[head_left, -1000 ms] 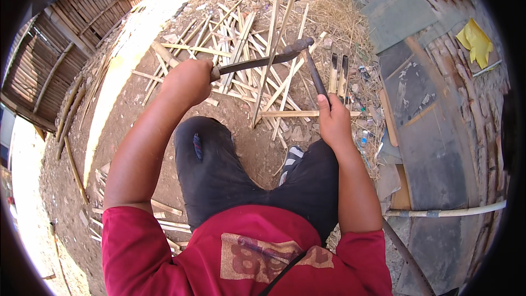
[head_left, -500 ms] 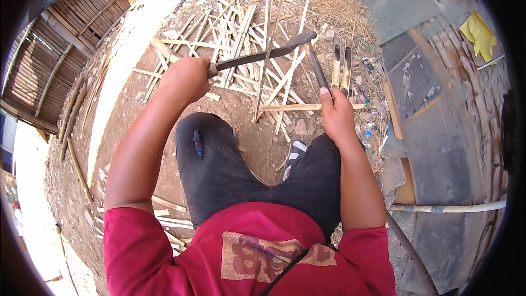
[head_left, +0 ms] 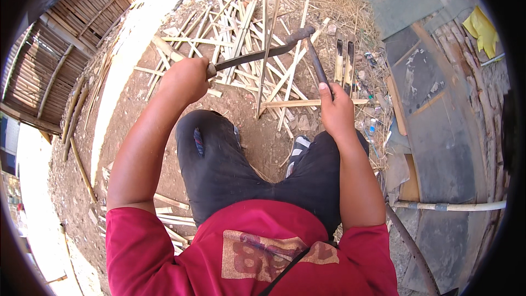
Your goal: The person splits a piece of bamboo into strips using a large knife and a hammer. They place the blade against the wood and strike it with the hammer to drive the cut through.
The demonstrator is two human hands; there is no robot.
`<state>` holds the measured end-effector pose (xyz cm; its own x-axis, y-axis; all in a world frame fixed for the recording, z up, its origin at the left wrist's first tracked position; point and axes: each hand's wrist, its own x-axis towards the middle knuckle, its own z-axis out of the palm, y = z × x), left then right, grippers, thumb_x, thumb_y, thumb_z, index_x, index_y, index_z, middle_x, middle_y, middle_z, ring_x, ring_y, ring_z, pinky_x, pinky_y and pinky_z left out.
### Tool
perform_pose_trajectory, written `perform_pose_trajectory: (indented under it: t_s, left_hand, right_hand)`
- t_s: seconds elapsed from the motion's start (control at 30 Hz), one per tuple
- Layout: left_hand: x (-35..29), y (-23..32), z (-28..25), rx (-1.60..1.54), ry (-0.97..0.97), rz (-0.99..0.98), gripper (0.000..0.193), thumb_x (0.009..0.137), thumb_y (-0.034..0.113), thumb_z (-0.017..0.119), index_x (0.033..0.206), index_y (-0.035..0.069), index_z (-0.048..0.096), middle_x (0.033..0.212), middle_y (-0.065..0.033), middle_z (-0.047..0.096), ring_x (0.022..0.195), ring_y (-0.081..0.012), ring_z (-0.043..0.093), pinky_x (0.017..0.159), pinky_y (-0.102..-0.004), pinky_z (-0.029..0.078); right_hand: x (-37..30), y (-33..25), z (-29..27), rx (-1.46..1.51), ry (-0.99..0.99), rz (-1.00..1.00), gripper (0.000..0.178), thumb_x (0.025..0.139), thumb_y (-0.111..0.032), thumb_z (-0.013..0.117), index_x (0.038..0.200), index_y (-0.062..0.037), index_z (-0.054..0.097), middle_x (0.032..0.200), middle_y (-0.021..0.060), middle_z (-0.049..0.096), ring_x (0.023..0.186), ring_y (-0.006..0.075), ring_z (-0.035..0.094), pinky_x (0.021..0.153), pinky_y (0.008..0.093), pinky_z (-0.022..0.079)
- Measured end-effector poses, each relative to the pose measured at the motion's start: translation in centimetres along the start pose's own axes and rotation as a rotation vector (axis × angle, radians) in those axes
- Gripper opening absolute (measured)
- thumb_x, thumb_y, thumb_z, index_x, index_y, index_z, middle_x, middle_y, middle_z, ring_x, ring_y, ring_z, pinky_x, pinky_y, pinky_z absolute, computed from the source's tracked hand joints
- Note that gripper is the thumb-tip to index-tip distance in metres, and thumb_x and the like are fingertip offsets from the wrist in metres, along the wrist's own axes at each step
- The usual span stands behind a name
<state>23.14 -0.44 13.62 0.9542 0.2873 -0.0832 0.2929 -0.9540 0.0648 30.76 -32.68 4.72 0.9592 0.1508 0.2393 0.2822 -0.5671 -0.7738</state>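
My left hand (head_left: 186,80) is closed around the wooden handle of a machete (head_left: 241,60), its dark blade pointing right. The blade sits in the split of an upright bamboo strip (head_left: 265,19), whose two halves spread apart above it and meet near the ground. My right hand (head_left: 336,111) grips the dark handle of a hammer (head_left: 316,61), thumb along it. The hammer's head is at the far end of the blade; whether they touch I cannot tell. Below the hands are my knees in dark trousers.
Split bamboo strips (head_left: 235,38) lie in a loose pile on the dirt ahead, one strip (head_left: 312,103) crossing near my right knee. Dry straw (head_left: 345,3) is beyond. Dark boards (head_left: 438,148) and a yellow cloth (head_left: 483,28) are at right. A bamboo wall (head_left: 104,0) stands at left.
Both hands keep their grips and nearly the same places. The view has shifted slightly, and my right knee shows farther to the right.
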Motion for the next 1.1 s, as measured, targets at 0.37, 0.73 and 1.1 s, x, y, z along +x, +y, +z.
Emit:
perform_pose_trajectory:
  t_s: [0.37,0.73,1.1]
  left_hand:
    - [-1.6,-4.1,-0.8,-0.054,0.182,-0.058,0.026,0.087,0.021,0.076,0.102,0.001,0.068,0.086,-0.0227,0.072,0.086,-0.0405,0.07,0.077,-0.0487,0.054]
    - [-3.8,-9.3,-4.1,-0.033,0.286,-0.155,0.029,0.087,0.022,0.077,0.105,0.001,0.07,0.081,-0.0205,0.069,0.073,-0.0341,0.067,0.071,-0.0439,0.051]
    - [-1.4,-8.1,2.5,-0.044,0.13,-0.205,0.026,0.089,0.024,0.074,0.105,0.003,0.071,0.092,-0.0217,0.073,0.089,-0.038,0.071,0.08,-0.0466,0.054]
  right_hand:
    - [-0.5,-0.6,-2.4,0.334,-0.006,0.064,0.041,0.108,-0.04,0.055,0.102,-0.0008,0.065,0.067,-0.0004,0.054,0.061,0.0095,0.05,0.057,0.0308,0.041]
    - [-1.6,1.6,0.0,0.365,-0.101,0.17,0.04,0.108,-0.04,0.056,0.1,-0.0021,0.064,0.066,-0.0034,0.051,0.059,0.0063,0.047,0.053,0.0274,0.038]
    - [-0.3,-1.5,0.0,0.43,-0.117,0.111,0.039,0.108,-0.038,0.055,0.099,-0.0015,0.063,0.066,-0.0041,0.051,0.059,0.0044,0.045,0.053,0.0265,0.037]
